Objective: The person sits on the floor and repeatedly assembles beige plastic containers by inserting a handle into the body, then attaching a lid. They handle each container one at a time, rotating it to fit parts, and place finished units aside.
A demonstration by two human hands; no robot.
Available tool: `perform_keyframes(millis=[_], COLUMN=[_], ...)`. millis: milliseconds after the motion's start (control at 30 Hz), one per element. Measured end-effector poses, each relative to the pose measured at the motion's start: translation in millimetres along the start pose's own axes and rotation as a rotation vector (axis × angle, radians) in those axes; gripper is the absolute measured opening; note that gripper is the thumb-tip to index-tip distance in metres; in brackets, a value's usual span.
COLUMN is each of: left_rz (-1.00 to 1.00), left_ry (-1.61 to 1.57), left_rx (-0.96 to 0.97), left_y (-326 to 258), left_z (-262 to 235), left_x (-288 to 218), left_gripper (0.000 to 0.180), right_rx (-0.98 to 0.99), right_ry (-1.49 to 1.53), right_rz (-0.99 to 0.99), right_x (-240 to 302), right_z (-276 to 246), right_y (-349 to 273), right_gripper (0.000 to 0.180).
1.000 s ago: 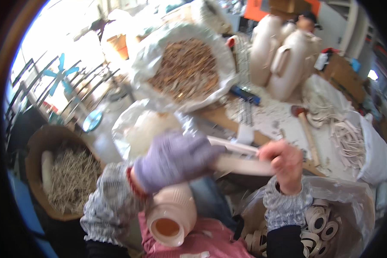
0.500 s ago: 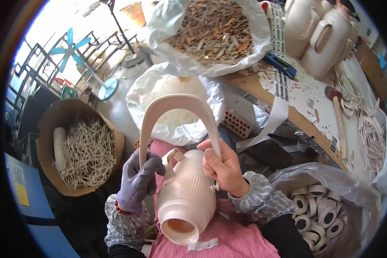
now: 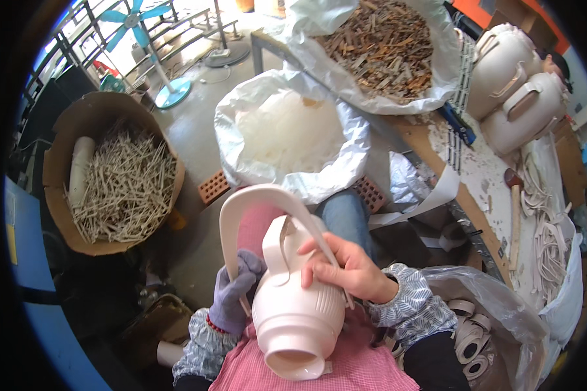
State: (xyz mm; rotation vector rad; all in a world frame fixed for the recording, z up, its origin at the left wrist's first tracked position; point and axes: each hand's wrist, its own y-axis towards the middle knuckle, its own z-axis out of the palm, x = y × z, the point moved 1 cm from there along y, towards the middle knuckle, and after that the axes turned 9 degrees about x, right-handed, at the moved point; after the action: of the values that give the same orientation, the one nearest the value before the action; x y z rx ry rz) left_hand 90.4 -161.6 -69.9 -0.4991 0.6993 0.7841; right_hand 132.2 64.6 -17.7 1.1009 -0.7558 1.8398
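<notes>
A cream plastic thermos jug body (image 3: 300, 319) lies over my lap, its spouted mouth turned toward me and its side grip (image 3: 277, 251) facing up. Around its upper part arches a separate-looking curved carrying handle (image 3: 261, 197) of the same cream plastic. My left hand (image 3: 236, 293), in a purple-grey glove, is closed round the handle's left arm near its end. Bare, my right hand (image 3: 352, 270) grips the handle's right arm, its thumb toward the jug's side. The right end of the handle lies beside the jug; whether it is joined there I cannot tell.
On the left, a cardboard box (image 3: 59, 189) holds thin cream sticks. A white sack (image 3: 228, 137) stands ahead. The right-hand bench (image 3: 430, 140) carries brown chips in a bag, a hammer (image 3: 515, 215), cords and finished jugs (image 3: 525, 111). Rings (image 3: 469, 342) fill a plastic-lined container. Behind the jugs is a person (image 3: 557, 70).
The handle has tipped lower toward the jug and sits closer round it. My right hand has slid over the handle's arm toward the jug's side. The whole view has shifted.
</notes>
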Motion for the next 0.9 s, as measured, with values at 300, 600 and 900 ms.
perform_keyframes(millis=[300, 600, 900], left_rz=[0.075, 0.054, -0.084], left_ry=[-0.008, -0.051, 0.250], left_rx=[0.070, 0.070, -0.009], left_y=[3.3, -2.0, -4.3], left_z=[18.1, 21.0, 46.2], left_x=[13.1, 10.7, 5.5], left_gripper=[0.012, 0.015, 0.017], right_rx=[0.058, -0.104, -0.250], right_ry=[0.213, 0.085, -0.067], right_rz=[-0.103, -0.153, -0.126], right_x=[-6.1, -20.6, -18.6], right_z=[-17.7, -12.7, -26.6], right_y=[-8.3, -6.7, -35.7], right_gripper=[0.051, 0.050, 0.029])
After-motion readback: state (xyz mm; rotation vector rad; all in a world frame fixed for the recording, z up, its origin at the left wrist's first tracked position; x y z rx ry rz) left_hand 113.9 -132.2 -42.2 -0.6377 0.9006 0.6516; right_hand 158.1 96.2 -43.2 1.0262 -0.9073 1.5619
